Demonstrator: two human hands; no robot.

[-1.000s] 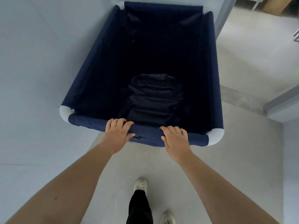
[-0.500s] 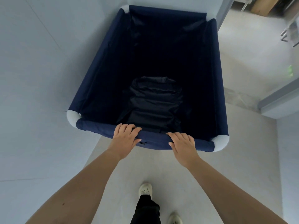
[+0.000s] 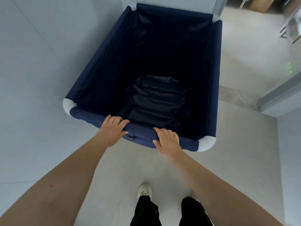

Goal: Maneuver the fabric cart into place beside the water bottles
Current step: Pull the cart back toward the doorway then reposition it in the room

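A deep navy fabric cart with white rounded corner pieces stands right in front of me on a pale floor. A crumpled dark bundle lies at its bottom. My left hand grips the padded near rim, fingers hooked over the inside edge. My right hand holds the same rim a little further right. No water bottles are in view.
A pale grey wall runs close along the cart's left side. A doorway with a grey frame and stone threshold opens at the right. Metal furniture legs and a cardboard box stand beyond it. My feet are below.
The cart has rolled forward along the wall toward the doorway, with both hands still on its near rim. My legs have stepped forward after it.
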